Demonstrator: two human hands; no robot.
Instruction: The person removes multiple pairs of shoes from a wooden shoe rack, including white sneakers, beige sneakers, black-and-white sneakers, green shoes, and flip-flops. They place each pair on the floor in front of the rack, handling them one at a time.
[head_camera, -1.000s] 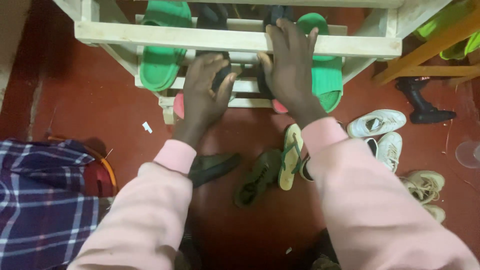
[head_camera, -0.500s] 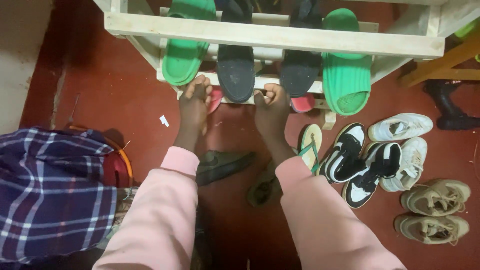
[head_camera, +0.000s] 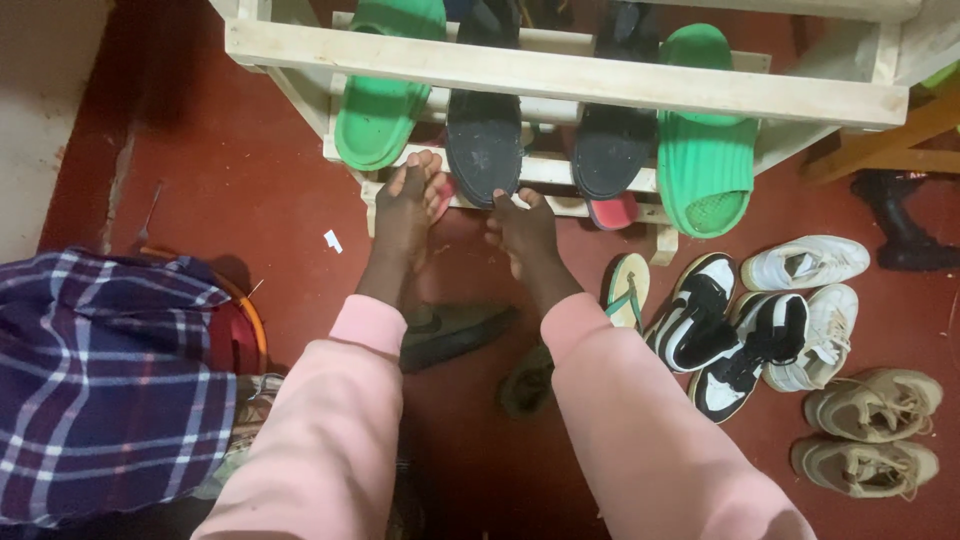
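A person in soft pink sleeves reaches both hands to the lower rail of a pale, rough-sawn wooden shoe rack (head_camera: 560, 75) standing on a glossy dark red floor (head_camera: 230, 170). The left hand (head_camera: 408, 208) rests with fingers loosely extended, tips touching the rail just beside a pink sole (head_camera: 441, 192); it grips nothing. The right hand (head_camera: 524, 232) has its fingers curled under at the rail, just below the heel of a flat black shoe (head_camera: 484, 130); whether it grasps anything cannot be told. On the rack, two black shoes lie between ribbed green rubber slides (head_camera: 705, 150). On the floor lie a dark sandal (head_camera: 455, 330), a yellow flip-flop (head_camera: 627, 285), black-and-white sneakers (head_camera: 735, 335), white sneakers (head_camera: 805, 262) and beige trainers (head_camera: 872, 430). A plaid blue cloth (head_camera: 100, 380) is bunched at left.
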